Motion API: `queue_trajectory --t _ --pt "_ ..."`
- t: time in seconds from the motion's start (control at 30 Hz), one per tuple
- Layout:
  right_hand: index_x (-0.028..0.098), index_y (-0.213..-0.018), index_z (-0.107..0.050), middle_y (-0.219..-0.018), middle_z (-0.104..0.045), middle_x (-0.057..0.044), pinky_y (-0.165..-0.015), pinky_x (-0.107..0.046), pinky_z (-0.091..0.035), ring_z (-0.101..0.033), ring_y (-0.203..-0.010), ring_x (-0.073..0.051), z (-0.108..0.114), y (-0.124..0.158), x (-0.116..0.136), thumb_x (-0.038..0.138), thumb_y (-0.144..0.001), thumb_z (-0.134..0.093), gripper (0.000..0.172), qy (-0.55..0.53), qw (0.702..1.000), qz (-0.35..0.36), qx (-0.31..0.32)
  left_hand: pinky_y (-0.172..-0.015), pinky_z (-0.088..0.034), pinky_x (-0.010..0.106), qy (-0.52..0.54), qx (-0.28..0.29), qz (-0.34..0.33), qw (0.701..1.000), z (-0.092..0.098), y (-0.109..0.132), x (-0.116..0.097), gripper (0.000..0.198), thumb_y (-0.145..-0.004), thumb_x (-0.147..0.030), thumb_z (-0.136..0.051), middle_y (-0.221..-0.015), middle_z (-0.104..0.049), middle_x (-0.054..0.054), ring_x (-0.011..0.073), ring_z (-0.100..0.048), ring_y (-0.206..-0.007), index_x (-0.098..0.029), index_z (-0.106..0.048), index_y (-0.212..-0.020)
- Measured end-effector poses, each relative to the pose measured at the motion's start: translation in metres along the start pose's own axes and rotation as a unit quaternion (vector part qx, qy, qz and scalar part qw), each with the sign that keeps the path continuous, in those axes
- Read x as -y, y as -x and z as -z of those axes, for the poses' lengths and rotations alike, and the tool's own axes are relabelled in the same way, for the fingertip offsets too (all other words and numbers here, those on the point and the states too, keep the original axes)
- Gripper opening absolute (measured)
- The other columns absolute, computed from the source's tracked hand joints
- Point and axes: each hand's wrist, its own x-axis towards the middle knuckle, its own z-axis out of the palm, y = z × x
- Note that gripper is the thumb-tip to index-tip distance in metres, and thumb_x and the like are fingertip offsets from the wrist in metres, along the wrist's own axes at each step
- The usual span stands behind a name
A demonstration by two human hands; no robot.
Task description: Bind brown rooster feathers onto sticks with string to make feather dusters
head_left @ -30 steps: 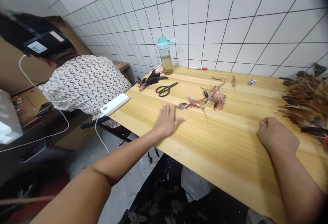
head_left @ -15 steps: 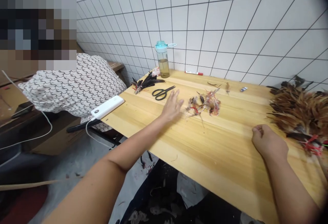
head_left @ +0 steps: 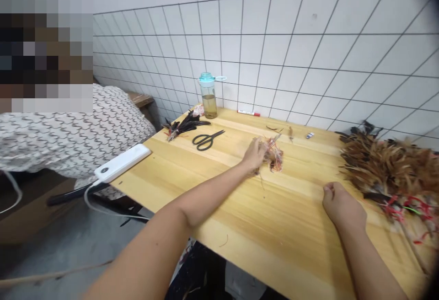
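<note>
My left hand (head_left: 254, 155) reaches across the table onto a loose pile of feather scraps and red thread (head_left: 275, 157), touching its left side. Its fingers look stretched out over the scraps; their tips are blurred and partly hidden. My right hand (head_left: 343, 206) rests on the tabletop as a loose fist, with nothing seen sticking out of it. Beside that fist, at the right, lies a large bundle of brown feathers (head_left: 387, 158) with red ties at its stem end. Black-handled scissors (head_left: 207, 140) lie left of the pile.
The wooden table (head_left: 212, 195) meets a tiled wall. Along its back are a water bottle (head_left: 209, 99), a red-and-white marker (head_left: 248, 113) and a small blue-and-white item (head_left: 310, 135). Dark feathers (head_left: 187, 125) lie left. A white power bank (head_left: 122, 162) with a cable sits near a person's patterned clothing (head_left: 116, 126).
My left hand has moved right, from bare wood near the scissors onto the scrap pile. The right fist stays on the table. The whole view has shifted a little.
</note>
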Motion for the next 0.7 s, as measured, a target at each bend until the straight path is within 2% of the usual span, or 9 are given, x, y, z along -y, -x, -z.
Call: queue_trajectory --t 0.07,0.17,0.23,0.33,0.43,0.53,0.6,0.67,0.7 --pt "0.023 -0.104 -0.057 -0.097 -0.071 -0.012 -0.061 -0.034 -0.039 -0.068 -0.086 -0.029 0.0 0.001 0.001 0.041 -0.096 -0.026 0.036 0.007 1.0 0.004 -0.001 -0.122 -0.024 0.036 0.012 -0.03 0.006 0.999 0.012 -0.02 0.013 0.07 -0.101 -0.048 -0.005 -0.156 -0.031 0.022 0.0235 -0.03 -0.147 -0.003 -0.028 -0.148" --pt "0.023 -0.105 -0.057 -0.095 -0.071 -0.011 -0.059 -0.031 -0.037 -0.068 -0.084 -0.026 0.001 0.001 0.002 0.039 -0.097 -0.025 0.036 0.013 1.0 0.001 0.005 -0.122 -0.022 0.035 -0.014 -0.047 0.036 0.998 0.029 -0.064 0.039 0.061 -0.102 -0.041 -0.012 -0.154 -0.038 0.016 0.0208 -0.031 -0.146 -0.007 -0.04 -0.143" --pt "0.024 -0.105 -0.056 -0.093 -0.071 -0.01 -0.058 -0.031 -0.036 -0.068 -0.083 -0.025 0.002 0.001 0.002 0.038 -0.097 -0.025 0.035 0.013 1.0 -0.003 0.013 -0.122 -0.023 0.039 -0.035 -0.017 0.056 0.998 0.028 -0.092 0.048 0.062 -0.102 -0.042 -0.013 -0.153 -0.04 0.017 0.0235 -0.032 -0.146 -0.007 -0.043 -0.142" --pt "0.025 -0.103 -0.055 -0.09 -0.071 -0.009 -0.058 -0.029 -0.033 -0.068 -0.082 -0.025 0.003 0.001 0.002 0.039 -0.098 -0.025 0.033 0.006 1.0 -0.007 0.025 -0.121 -0.023 0.04 -0.046 0.032 0.031 0.998 0.011 -0.116 0.044 0.062 -0.1 -0.047 -0.02 -0.151 -0.042 0.018 0.0261 -0.034 -0.145 -0.007 -0.048 -0.138" --pt "0.025 -0.1 -0.054 -0.088 -0.071 -0.007 -0.057 -0.029 -0.03 -0.067 -0.081 -0.023 0.004 0.003 0.001 0.037 -0.098 -0.027 0.029 -0.011 0.999 -0.007 0.031 -0.119 -0.03 0.034 -0.027 0.129 -0.05 0.99 -0.01 -0.112 0.03 0.062 -0.098 -0.054 -0.026 -0.145 -0.052 0.013 0.0231 -0.044 -0.139 -0.012 -0.057 -0.132" --pt "0.024 -0.098 -0.053 -0.088 -0.071 -0.006 -0.057 -0.028 -0.027 -0.065 -0.078 -0.021 0.003 0.005 0.002 0.035 -0.098 -0.029 0.027 -0.024 0.999 -0.003 0.029 -0.119 -0.03 0.032 0.036 0.231 -0.156 0.96 -0.017 -0.109 0.028 0.07 -0.096 -0.063 -0.018 -0.149 -0.048 0.006 0.0191 -0.043 -0.14 -0.019 -0.054 -0.137" --pt "0.024 -0.098 -0.053 -0.088 -0.07 -0.006 -0.057 -0.027 -0.026 -0.064 -0.076 -0.019 0.001 0.005 0.002 0.035 -0.099 -0.03 0.025 -0.027 0.999 -0.004 0.022 -0.121 -0.026 0.033 0.052 0.207 -0.165 0.963 -0.018 -0.124 0.033 0.075 -0.094 -0.067 -0.019 -0.151 -0.045 0.006 0.0195 -0.041 -0.141 -0.019 -0.051 -0.141" --pt "0.023 -0.098 -0.053 -0.087 -0.07 -0.005 -0.057 -0.027 -0.025 -0.063 -0.075 -0.018 -0.001 0.005 0.002 0.035 -0.099 -0.032 0.024 -0.03 0.999 -0.007 0.013 -0.122 -0.023 0.034 0.04 0.137 -0.125 0.982 -0.021 -0.154 0.037 0.079 -0.092 -0.069 -0.023 -0.151 -0.045 0.01 0.0221 -0.039 -0.142 -0.014 -0.049 -0.142" --pt "0.023 -0.098 -0.053 -0.087 -0.07 -0.005 -0.057 -0.027 -0.025 -0.063 -0.075 -0.018 -0.002 0.005 0.001 0.035 -0.099 -0.033 0.023 -0.033 0.999 -0.007 0.01 -0.122 -0.022 0.036 0.037 0.122 -0.104 0.986 -0.025 -0.172 0.038 0.079 -0.092 -0.067 -0.023 -0.153 -0.041 0.012 0.0234 -0.036 -0.144 -0.012 -0.046 -0.144"
